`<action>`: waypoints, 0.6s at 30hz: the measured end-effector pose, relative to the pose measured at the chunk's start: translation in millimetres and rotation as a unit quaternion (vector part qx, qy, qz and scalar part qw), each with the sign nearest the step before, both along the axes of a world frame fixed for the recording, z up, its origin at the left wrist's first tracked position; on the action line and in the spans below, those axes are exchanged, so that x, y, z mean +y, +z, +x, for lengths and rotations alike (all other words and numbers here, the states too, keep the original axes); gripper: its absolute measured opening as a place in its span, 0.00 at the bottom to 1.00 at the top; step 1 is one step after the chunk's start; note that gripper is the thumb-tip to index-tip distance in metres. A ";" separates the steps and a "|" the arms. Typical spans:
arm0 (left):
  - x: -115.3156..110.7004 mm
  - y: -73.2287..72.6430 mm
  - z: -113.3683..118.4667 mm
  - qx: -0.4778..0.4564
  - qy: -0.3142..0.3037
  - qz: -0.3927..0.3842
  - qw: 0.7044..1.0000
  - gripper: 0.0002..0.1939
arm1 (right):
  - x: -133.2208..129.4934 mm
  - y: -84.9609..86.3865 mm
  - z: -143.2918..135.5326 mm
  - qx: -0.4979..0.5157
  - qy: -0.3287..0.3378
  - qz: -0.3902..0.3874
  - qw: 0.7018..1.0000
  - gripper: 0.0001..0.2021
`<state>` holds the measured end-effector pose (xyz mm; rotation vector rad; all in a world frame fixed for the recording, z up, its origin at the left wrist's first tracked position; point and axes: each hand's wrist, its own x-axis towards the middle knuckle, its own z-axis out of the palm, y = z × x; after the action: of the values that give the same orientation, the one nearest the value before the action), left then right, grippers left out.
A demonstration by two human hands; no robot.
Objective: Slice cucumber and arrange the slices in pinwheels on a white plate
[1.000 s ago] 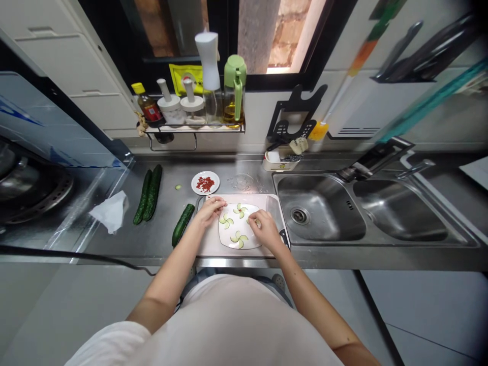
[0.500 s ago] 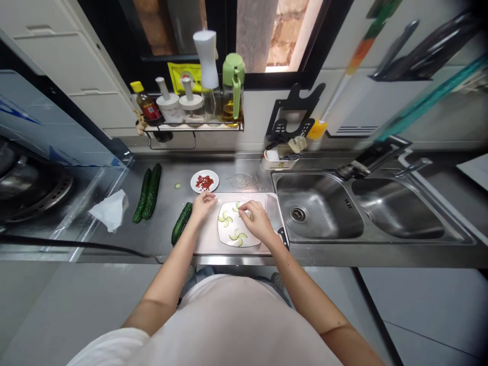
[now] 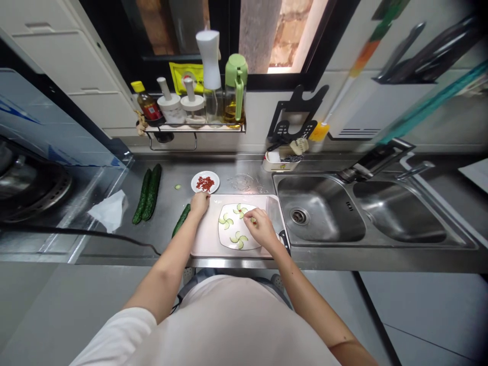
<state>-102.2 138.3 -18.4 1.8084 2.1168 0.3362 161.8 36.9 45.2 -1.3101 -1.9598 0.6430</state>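
Fingers point(image 3: 253, 212) of the right hand point(image 3: 264, 229) are bunching at the tips above the right half of the white square plate point(image 3: 231, 243); can't tell if they're gripping anything. Left hand point(image 3: 200, 204) is hovering or resting left of the plate, toward its rear corner, fingers curling beside the front rim of a small round dish point(image 3: 194, 182). Tips are hiding, so can't tell whether they're holding something or touching that dish.

Plate is sitting on a pale pink cutting board point(image 3: 208, 239). Three cucumber-slice pinwheels are showing on it: one left point(image 3: 226, 221), one rear point(image 3: 240, 210), one front point(image 3: 239, 239). Right hand is covering part of its right side.

Round dish is standing behind-left of the plate, holding chopped red bits point(image 3: 205, 183). Kitchen knife point(image 3: 284, 240) is lying right of the plate, black handle showing past the right wrist. Cut cucumber point(image 3: 180, 220) is lying left of the plate, left forearm partly covering it. Two whole cucumbers point(image 3: 153, 193) are lying farther left, side by side. Crumpled white tissue point(image 3: 110, 211) is sitting left of those. Double-bowl sink point(image 3: 324, 213) is occupying the counter right of the plate
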 end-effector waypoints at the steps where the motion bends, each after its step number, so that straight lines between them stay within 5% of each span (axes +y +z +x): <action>1: 0.8 1.4 0.7 0.017 -0.005 -0.005 1.000 0.14 | 0.0 0.0 0.1 0.000 -0.001 -0.001 1.000 0.06; 10: -4.1 11.6 2.9 0.062 -0.009 -0.007 0.998 0.12 | 0.3 -6.5 1.2 -0.004 0.008 -0.009 1.000 0.06; 18: 19.5 22.7 -31.2 0.000 0.112 0.009 0.994 0.13 | 1.5 -8.1 5.5 -0.005 -0.001 -0.011 1.000 0.06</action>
<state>-133.4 157.9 4.3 1.5818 2.3298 0.4117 167.3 38.5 37.1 -1.3316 -1.9648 0.6591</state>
